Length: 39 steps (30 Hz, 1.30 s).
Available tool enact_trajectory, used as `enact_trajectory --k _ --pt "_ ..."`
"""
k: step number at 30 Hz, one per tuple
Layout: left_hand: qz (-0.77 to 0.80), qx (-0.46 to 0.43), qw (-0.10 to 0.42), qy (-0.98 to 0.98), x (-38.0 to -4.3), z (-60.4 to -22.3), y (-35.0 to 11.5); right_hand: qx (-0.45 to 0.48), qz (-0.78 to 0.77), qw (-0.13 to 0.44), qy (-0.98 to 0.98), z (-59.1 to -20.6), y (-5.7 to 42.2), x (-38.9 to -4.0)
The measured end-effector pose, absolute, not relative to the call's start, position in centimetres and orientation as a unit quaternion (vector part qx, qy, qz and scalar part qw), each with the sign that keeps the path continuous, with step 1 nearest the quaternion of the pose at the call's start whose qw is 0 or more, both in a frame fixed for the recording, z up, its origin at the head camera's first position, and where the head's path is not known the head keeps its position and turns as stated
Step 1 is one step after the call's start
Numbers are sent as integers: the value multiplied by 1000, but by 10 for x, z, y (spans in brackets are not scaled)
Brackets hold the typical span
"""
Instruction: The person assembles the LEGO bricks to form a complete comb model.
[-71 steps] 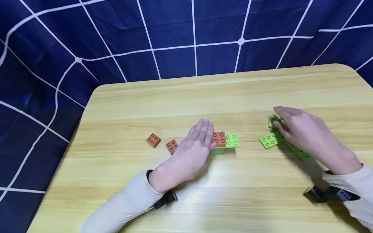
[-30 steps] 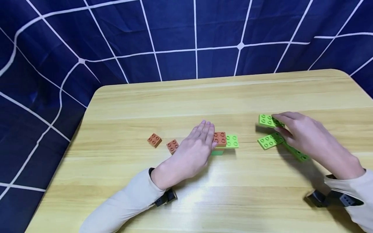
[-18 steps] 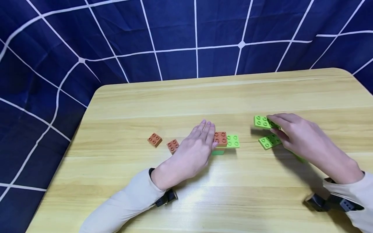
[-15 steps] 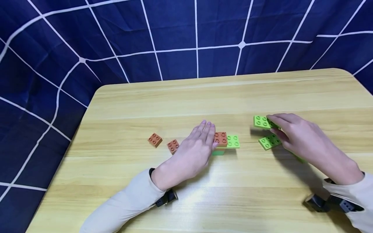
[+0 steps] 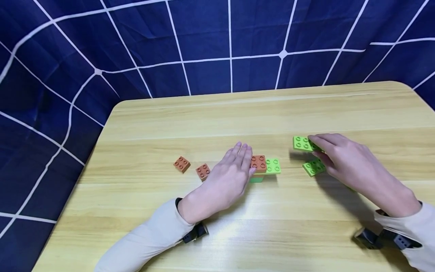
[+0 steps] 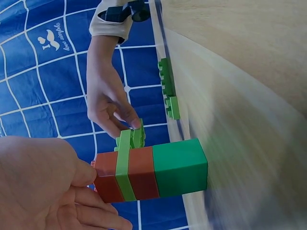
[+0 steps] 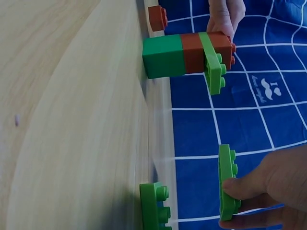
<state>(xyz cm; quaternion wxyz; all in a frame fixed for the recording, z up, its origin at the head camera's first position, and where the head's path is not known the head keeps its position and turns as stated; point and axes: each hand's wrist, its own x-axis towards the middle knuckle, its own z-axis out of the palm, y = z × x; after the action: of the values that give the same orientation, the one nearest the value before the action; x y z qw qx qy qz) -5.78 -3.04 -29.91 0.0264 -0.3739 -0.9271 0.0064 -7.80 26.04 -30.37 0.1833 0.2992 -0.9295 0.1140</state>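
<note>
My left hand (image 5: 224, 177) lies beside a brick stack, fingers straight, thumb tip touching its top orange brick (image 5: 259, 163). Beneath that, a light green plate brick (image 5: 273, 166) juts out to the right. Another orange brick (image 6: 143, 173) and a taller dark green block (image 6: 180, 167) form the lower part of the stack, upright on the table. To the right, my right hand (image 5: 353, 160) pinches a light green plate brick (image 5: 300, 143) between thumb and fingers, studs up, held above the table. The hand covers that brick's right end.
Two loose orange bricks lie left of the stack, one farther left (image 5: 182, 164) and one by the left hand (image 5: 203, 172). Under the right hand a green plate brick (image 5: 313, 167) lies on the wooden table (image 5: 204, 121), with another mostly hidden. A blue gridded cloth (image 5: 204, 41) hangs behind.
The right hand has lifted the light green plate brick and carried it leftward toward the stack. The left hand has stayed at the stack.
</note>
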Motion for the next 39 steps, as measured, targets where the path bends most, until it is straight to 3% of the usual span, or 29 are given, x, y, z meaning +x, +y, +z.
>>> enact_trajectory --k 39 --pt "-1 -372 14 -928 -57 -298 -28 343 122 204 -909 -291 241 -69"
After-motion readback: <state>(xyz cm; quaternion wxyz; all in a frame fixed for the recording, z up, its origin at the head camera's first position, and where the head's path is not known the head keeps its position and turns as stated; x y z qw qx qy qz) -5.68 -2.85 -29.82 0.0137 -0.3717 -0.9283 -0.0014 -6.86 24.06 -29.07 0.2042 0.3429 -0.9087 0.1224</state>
